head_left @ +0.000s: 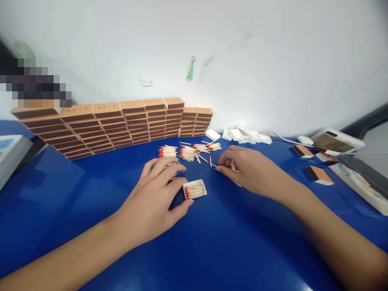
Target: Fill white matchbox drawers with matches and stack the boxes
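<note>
My left hand (160, 192) rests on the blue table with its fingers spread. Its thumb and index finger lie against the left end of a small white matchbox tray (197, 197), which holds a row of red-headed matches (194, 190). More matches show partly under its other fingers. To the right, my right hand (242, 167) is closed, thumb and fingers together around some matches (232, 165), largely hidden by the hand. Between and beyond the hands lie small piles of matches (188, 153), with a few loose ones near my right fingertips.
Stacked matchboxes (136, 121) form a long wall at the back left. White empty trays (239, 134) lie by the wall. Orange-brown matchbox sleeves (320, 175) are scattered at right, near a white device (339, 139) with a cable and a pale pouch (357, 188). A white box (13, 155) stands far left.
</note>
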Action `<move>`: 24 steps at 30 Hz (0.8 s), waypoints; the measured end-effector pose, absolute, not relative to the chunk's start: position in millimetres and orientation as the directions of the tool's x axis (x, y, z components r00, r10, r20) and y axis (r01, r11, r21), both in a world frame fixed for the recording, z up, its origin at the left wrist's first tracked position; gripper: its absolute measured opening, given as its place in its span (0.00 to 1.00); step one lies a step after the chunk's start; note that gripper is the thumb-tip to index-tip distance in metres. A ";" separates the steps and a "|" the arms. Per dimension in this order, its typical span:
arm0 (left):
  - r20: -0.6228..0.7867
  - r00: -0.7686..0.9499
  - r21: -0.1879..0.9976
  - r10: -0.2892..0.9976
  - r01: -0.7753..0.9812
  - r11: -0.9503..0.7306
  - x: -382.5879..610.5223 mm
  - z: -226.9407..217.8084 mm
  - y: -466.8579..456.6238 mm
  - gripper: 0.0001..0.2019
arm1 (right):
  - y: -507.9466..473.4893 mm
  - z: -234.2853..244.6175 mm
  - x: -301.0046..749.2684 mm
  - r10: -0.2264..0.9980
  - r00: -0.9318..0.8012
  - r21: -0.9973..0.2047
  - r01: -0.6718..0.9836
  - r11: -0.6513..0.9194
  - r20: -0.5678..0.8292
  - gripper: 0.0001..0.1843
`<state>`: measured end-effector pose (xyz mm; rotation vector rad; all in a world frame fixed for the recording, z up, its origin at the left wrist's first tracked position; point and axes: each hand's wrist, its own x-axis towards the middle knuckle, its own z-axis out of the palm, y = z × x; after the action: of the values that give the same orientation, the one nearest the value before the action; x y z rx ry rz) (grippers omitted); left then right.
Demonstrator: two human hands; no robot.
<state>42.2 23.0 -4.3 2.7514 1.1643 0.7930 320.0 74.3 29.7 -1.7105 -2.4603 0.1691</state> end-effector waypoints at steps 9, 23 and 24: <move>0.440 0.580 0.239 0.685 0.660 -0.712 41.9 -3.7 23.1 0.09 | 76.7 31.0 316.6 0.983 -0.176 -0.229 0.960 0.158 -0.060 0.12; 0.440 0.586 0.241 0.681 0.653 -0.718 42.3 -4.5 22.4 0.09 | 102.8 9.5 332.5 0.920 -0.319 -0.196 0.911 0.363 0.226 0.07; 0.440 0.586 0.240 0.681 0.654 -0.718 42.4 -4.7 22.6 0.09 | 104.1 8.4 333.5 0.904 -0.363 -0.204 0.890 0.409 0.228 0.07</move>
<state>42.4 22.6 -4.7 2.7506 1.1581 0.7979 333.5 104.1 8.4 -1.5582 -2.3662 0.0655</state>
